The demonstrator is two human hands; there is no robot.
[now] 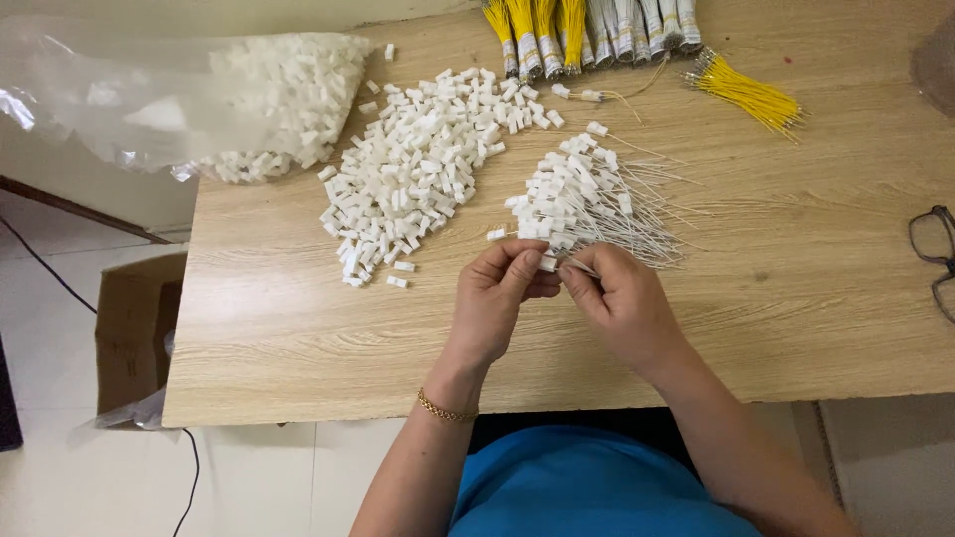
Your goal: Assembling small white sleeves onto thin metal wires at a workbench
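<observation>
My left hand point(497, 298) and my right hand point(619, 303) meet over the wooden table point(776, 298), pinching a small white plastic connector point(548, 263) between the fingertips. My right hand also grips thin white wires that trail from it. Just beyond the hands lies a fan of finished pieces point(587, 199): white connectors with thin white wires attached. Left of that is a loose heap of white connectors point(418, 169).
A clear plastic bag of more connectors point(269, 99) lies at the table's back left. Bundles of yellow and white wires point(587, 35) lie at the back edge, a loose yellow bundle point(751, 94) to their right. Glasses point(935, 254) rest at the right edge. A cardboard box point(134, 333) stands on the floor.
</observation>
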